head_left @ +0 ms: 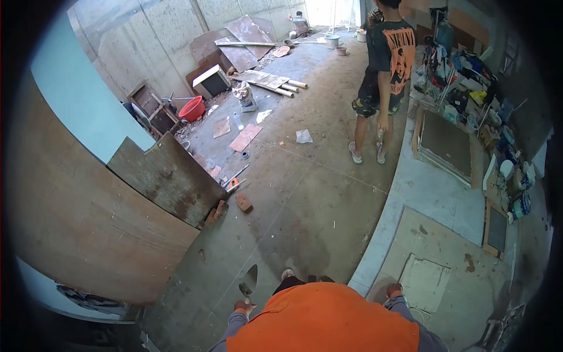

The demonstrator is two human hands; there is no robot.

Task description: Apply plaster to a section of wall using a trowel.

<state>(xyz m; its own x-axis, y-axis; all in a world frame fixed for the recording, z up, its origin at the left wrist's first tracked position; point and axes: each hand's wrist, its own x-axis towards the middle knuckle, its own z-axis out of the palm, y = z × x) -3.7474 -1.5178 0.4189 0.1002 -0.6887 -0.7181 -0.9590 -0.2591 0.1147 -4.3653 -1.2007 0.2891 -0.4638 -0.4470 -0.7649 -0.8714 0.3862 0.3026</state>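
Far left of frame: big brown plywood sheet (pixel 76 223) leaning on the pale blue wall (pixel 70 94), w/ a smaller dark stained board (pixel 167 176) propped in front of it, bricks at its foot. Upper left: red plastic basin (pixel 192 108) among scrap timber & a white-edged open box (pixel 212 81). Lower left-centre: left hand (pixel 243 305), orange-gloved, closed round the handle of a pointed steel masonry trowel (pixel 250 277); blade points up-frame over the grey concrete floor (pixel 305 193), just beside the person's shoe. Judging by looks, trowel is light & stiff, thin blade w/ a sharpish tip, mortar-crusted so maybe gritty; best taken by the handle, as it's held now, not the blade. Bottom centre: person's own orange shirt (pixel 325 320) fills the view. Lower right: right hand (pixel 394 290), also orange-gloved, hangs near the edge of a raised pale slab (pixel 434 193); looks loosely curled, nothing seen in it, but too small to tell for sure. Beside it a square sunken panel (pixel 425 281) in a worn sheet. Upper right-centre: another person in black printed t-shirt & patterned shorts (pixel 381 76) stands well apart, feet on the floor by the slab edge. Far right: cluttered shelf of tools, cans & bottles (pixel 469 88), framed panels leaning below.
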